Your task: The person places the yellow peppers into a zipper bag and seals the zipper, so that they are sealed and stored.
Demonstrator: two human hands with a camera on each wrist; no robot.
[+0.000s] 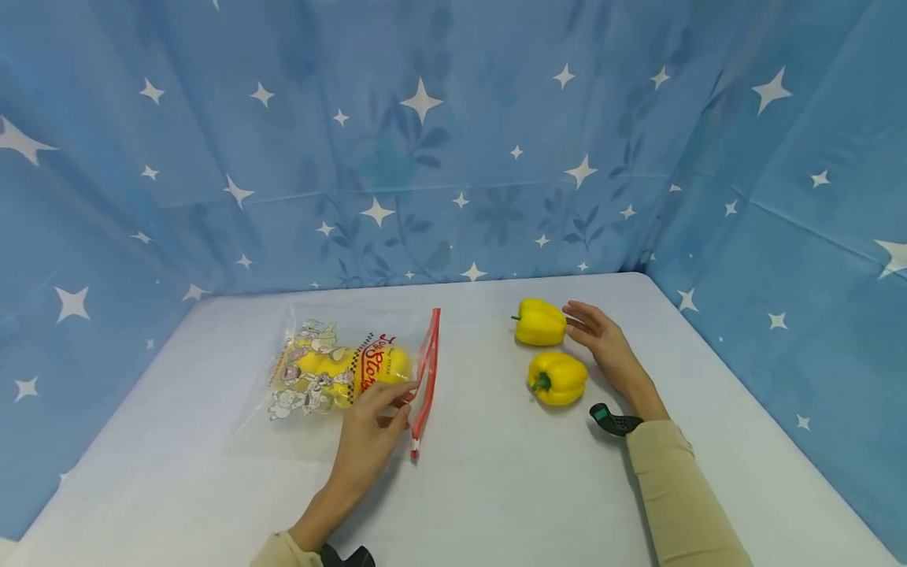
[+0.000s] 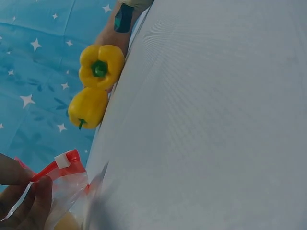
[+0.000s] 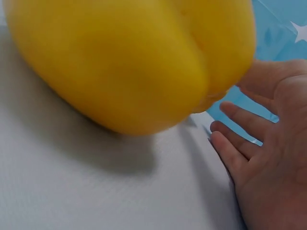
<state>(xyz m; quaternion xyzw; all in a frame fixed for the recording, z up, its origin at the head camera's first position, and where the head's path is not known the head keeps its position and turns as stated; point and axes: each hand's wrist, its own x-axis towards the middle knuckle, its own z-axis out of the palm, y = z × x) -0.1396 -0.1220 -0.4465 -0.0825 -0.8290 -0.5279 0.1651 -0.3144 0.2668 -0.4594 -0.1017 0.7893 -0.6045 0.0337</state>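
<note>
A clear zip bag [image 1: 333,370] with cartoon print and a red zip edge lies on the table's left half, yellow bell peppers inside it. My left hand [image 1: 372,429] pinches the bag's mouth near the red zip; the left wrist view shows a white slider [image 2: 62,160] there. Two loose yellow bell peppers lie to the right, the far pepper [image 1: 540,322] and the near pepper [image 1: 557,378]. Beside the far pepper, on its right, is my right hand [image 1: 602,342], fingers spread loosely around nothing. Whether its fingertips touch the pepper I cannot tell.
A white cloth covers the table [image 1: 489,488]. Blue curtains [image 1: 453,157] with white stars hang behind and along both sides. A dark wrist device [image 1: 613,420] sits on the right wrist near the close pepper.
</note>
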